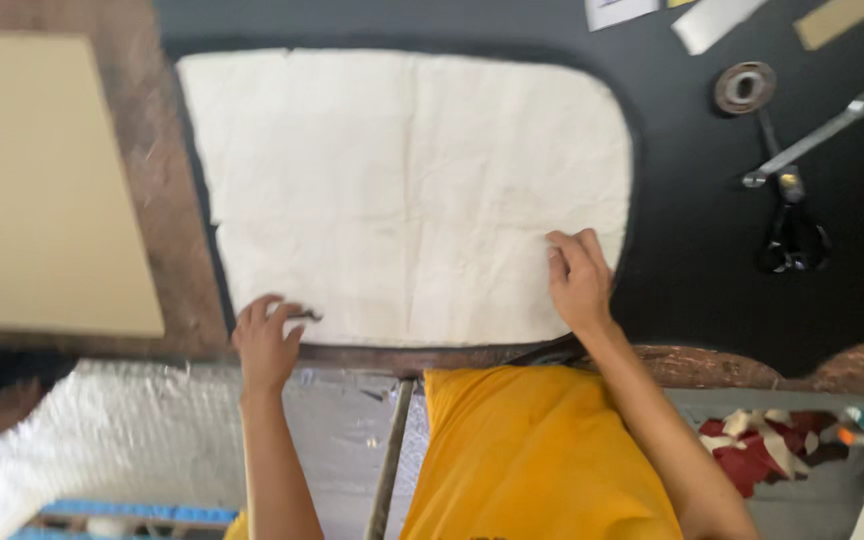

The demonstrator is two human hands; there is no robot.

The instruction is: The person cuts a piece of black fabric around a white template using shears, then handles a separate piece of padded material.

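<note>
Right now both hands sit on a white padded sheet [407, 190] w/ rounded corners, spread flat on a black mat [732, 290] over the worktop [177, 260]. Sheet takes up the worktop's middle, its near edge close to the worktop's front edge. Left hand [266, 340] is at the sheet's near-left corner, fingers curled together, pinching a small dark item [306, 315] against the edge; can't tell what it is. Right hand [579, 280] lies palm-down near the sheet's near-right corner, fingers together, pressing the fabric. Toward the worktop's right edge: black-handled scissors [792, 225], a spanner [812, 138], a metal ring [745, 87]. Tan board [42, 180] covers the left side.
</note>
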